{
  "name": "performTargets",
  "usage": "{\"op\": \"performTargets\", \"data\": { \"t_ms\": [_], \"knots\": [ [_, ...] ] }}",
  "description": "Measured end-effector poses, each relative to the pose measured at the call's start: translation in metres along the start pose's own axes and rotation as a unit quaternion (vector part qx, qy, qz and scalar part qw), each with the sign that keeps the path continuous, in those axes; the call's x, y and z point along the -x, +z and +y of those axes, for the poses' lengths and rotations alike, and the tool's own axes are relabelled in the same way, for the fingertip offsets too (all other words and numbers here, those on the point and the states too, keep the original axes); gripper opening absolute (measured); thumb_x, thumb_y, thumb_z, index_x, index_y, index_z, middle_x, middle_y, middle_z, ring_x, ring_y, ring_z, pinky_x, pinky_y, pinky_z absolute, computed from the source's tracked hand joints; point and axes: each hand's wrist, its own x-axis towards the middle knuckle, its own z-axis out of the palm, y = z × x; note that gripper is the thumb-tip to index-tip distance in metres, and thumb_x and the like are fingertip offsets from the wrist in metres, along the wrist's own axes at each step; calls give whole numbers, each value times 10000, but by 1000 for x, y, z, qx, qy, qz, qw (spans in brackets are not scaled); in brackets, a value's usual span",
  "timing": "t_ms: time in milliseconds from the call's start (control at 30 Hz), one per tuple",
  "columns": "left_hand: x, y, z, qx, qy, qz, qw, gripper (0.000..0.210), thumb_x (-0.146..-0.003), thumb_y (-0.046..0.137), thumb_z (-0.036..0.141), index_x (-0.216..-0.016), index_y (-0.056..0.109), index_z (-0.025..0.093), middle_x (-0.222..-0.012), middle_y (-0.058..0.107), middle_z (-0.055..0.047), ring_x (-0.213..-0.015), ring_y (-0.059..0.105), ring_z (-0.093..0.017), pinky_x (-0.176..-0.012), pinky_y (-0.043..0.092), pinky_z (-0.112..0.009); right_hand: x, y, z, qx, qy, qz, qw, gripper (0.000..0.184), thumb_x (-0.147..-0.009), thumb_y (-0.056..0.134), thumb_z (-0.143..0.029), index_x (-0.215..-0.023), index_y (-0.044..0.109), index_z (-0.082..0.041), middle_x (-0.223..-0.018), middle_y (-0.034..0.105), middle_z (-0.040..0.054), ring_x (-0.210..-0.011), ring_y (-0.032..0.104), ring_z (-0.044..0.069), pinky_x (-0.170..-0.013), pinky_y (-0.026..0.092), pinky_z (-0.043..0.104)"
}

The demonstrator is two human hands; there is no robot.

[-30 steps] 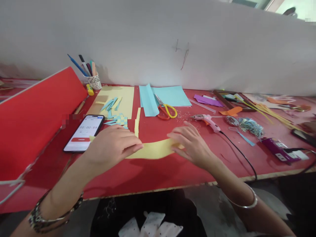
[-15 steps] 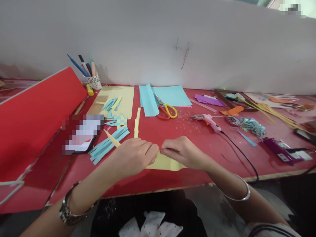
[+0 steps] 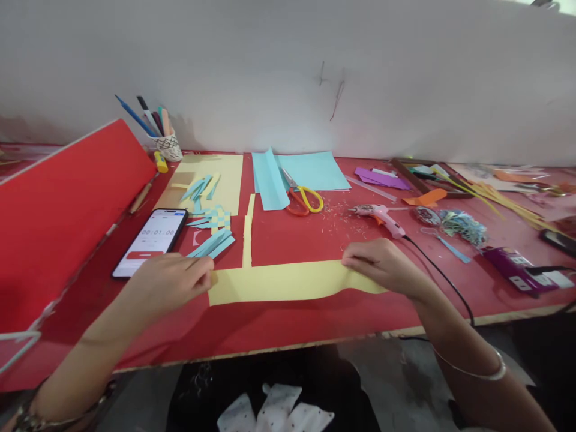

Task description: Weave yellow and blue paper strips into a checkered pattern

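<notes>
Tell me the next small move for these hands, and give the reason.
Probably slide the right hand outward to the far end of the yellow paper strip and draw it level. The left hand grips near the left end, but the right grips short of the other end, where the strip runs on past the fingertips and its lower edge looks wavy.

The red table (image 3: 288, 327) carries a smartphone (image 3: 155, 234) just beyond the left hand (image 3: 168, 282), light-blue paper strips (image 3: 216, 243) beside it. Farther off, between the hands, lie light-blue paper sheets (image 3: 315, 169) and scissors (image 3: 310, 201). A pink glue gun (image 3: 382, 216) lies beyond the right hand (image 3: 384, 264), a purple box (image 3: 506, 267) to that hand's right.
</notes>
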Motion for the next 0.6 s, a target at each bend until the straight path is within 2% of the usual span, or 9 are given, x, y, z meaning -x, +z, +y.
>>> {"op": "performTargets", "data": {
  "t_ms": [100,233,300,333,400,433,467,533,600],
  "knots": [
    [2,-1,-11,-22,-27,-4,999,364,-833,246,73,-522,375,209,-373,313,63,-344,346,-105,-416,194,-260,3,-6,5,31,1,44,999,347,-893,366,-341,-629,505,-164,-510,533,-24,-437,441,61,-461,310,171],
    [-12,-4,-7,-10,-98,64,993,335,-861,303,98,-572,428,214,-434,400,50,-417,417,-117,-463,271,-274,1,-8,1,83,-36,54,994,405,-911,331,-359,-624,539,-162,-513,572,-5,-452,477,71,-479,329,179],
    [-26,-6,6,74,-63,55,994,181,-869,380,146,-770,530,172,-661,599,2,-636,559,-137,-601,397,-259,-3,-5,-8,105,-79,38,991,418,-918,318,-348,-639,566,-161,-527,591,3,-472,486,77,-494,333,183],
    [-34,-7,14,117,-45,44,991,175,-882,379,206,-887,543,148,-799,634,-33,-769,578,-161,-694,421,-279,-6,-3,-14,111,-101,33,988,411,-920,322,-338,-654,580,-161,-532,596,1,-472,478,77,-499,333,186],
    [-49,-8,31,174,-24,12,984,335,-888,354,365,-1064,516,130,-1033,614,-84,-952,546,-206,-816,404,-345,-10,0,-24,115,-147,36,982,386,-921,333,-307,-677,595,-160,-539,599,-6,-468,451,77,-505,325,195],
    [-55,-8,38,193,-7,12,981,394,-880,353,418,-1099,505,128,-1053,610,-87,-984,535,-218,-860,380,-375,-12,0,-28,116,-171,39,978,374,-922,337,-289,-688,598,-159,-545,600,-8,-469,438,78,-507,320,201],
    [-59,-7,43,209,-1,10,978,393,-881,348,434,-1072,527,141,-1027,621,-77,-976,539,-213,-880,364,-383,-13,0,-31,119,-191,43,973,365,-922,338,-272,-694,599,-158,-552,600,-9,-471,426,79,-508,314,206],
    [-63,-3,47,237,18,21,971,344,-910,320,366,-816,591,176,-781,647,-14,-765,579,-157,-866,363,-355,-14,-2,-32,135,-207,46,968,350,-921,342,-245,-699,599,-156,-561,593,-7,-483,415,82,-514,307,214],
    [-62,2,47,263,24,26,964,394,-928,301,283,-650,561,181,-600,606,29,-576,543,-110,-768,394,-294,-14,-2,-31,161,-189,47,968,336,-913,357,-234,-688,595,-157,-558,573,-4,-504,416,88,-536,315,218]
  ]
}}
